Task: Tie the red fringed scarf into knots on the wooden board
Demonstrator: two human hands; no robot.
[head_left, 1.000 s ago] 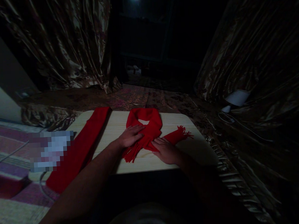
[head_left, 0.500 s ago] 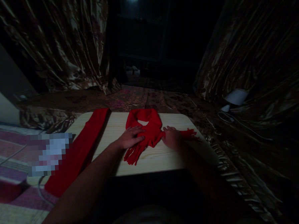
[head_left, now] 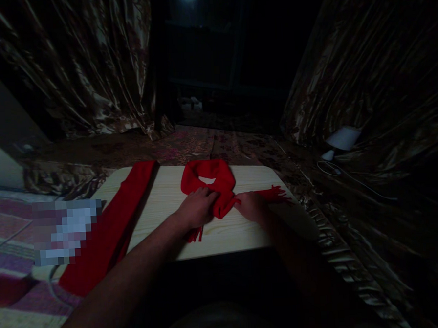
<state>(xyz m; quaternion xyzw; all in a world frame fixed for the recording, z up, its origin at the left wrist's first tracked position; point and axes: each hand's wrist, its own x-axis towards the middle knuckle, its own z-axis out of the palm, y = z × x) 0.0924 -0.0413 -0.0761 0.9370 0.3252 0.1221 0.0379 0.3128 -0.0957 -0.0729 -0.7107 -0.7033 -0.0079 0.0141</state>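
Note:
A red fringed scarf [head_left: 223,183] lies looped on a pale wooden table [head_left: 162,206], its ends crossing below a ring with a small gap in it. My left hand [head_left: 199,206] is closed on the scarf at the lower left of the crossing, and part of that fringed end hangs out beneath it. On the right, my right hand [head_left: 251,205] grips the other end close to the crossing. That end's fringe stretches past the hand towards the table's right side. The fingertips of both hands are partly hidden.
A second red cloth strip [head_left: 120,213] lies lengthwise over the table's left side. Left of it is a striped bed cover [head_left: 12,272] with a blurred-out item. A small white lamp [head_left: 344,139] with a cord stands at right. Patterned curtains [head_left: 107,67] hang behind.
My left hand has gone from lying spread on the scarf to closing around its lower left end. My right hand keeps its grip, and the view has shifted slightly.

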